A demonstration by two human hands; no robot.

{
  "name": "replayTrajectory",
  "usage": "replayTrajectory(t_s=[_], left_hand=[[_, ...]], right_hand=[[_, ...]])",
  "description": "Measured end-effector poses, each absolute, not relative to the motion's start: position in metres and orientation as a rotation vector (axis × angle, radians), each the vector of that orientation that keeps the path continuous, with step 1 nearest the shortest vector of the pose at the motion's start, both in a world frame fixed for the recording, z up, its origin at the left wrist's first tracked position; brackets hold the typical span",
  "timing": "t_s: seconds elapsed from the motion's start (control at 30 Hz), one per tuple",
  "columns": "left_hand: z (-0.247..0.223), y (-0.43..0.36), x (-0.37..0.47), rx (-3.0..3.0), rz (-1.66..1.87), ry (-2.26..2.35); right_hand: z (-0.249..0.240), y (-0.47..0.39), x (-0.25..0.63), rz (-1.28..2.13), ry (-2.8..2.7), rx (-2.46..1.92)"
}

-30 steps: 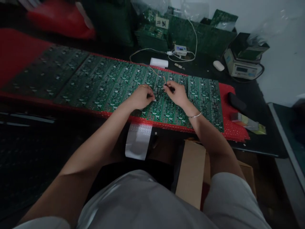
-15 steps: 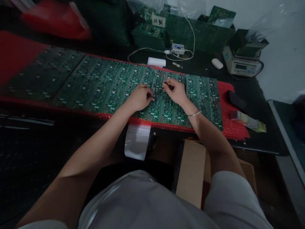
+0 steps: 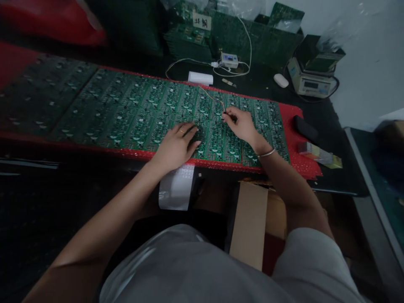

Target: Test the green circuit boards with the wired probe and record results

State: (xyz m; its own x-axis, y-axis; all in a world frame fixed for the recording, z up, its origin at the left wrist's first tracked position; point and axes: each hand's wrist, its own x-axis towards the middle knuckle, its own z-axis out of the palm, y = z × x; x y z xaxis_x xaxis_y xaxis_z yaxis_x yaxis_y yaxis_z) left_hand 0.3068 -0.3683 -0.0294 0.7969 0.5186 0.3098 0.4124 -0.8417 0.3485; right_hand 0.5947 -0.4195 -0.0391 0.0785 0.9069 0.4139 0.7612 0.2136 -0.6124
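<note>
Green circuit boards lie in a long row on red bubble wrap. My left hand rests on the boards near their front edge, fingers apart, holding nothing. Between thumb and fingers, my right hand pinches a small dark connector just above or on the boards; I cannot tell whether it touches. Thin coloured wires run from that connector back across the boards. Behind them sits a small white device with a screen and a white cable.
A white paper roll lies behind the boards. At the right are a white mouse, a scale, a dark phone-like object and small boxes. Stacked boards stand at the back. A cardboard box is below the table edge.
My left hand has gone from curled fingers to spread ones and moved toward the front edge. My right hand has shifted right along the boards with the connector. The view has moved slightly.
</note>
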Motion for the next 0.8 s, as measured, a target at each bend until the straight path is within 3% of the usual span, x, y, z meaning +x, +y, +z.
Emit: replayTrajectory(t_s=[0.57,0.8], left_hand=[[-0.046,-0.438,0.216,2.625,0.979,0.779],[-0.065,-0.441,0.213,2.546,0.833,0.696]], right_hand=[[-0.052,-0.417,0.605,0.157,-1.760,-1.554],[-0.054,-0.416,0.606,0.128,-1.758,-1.569]])
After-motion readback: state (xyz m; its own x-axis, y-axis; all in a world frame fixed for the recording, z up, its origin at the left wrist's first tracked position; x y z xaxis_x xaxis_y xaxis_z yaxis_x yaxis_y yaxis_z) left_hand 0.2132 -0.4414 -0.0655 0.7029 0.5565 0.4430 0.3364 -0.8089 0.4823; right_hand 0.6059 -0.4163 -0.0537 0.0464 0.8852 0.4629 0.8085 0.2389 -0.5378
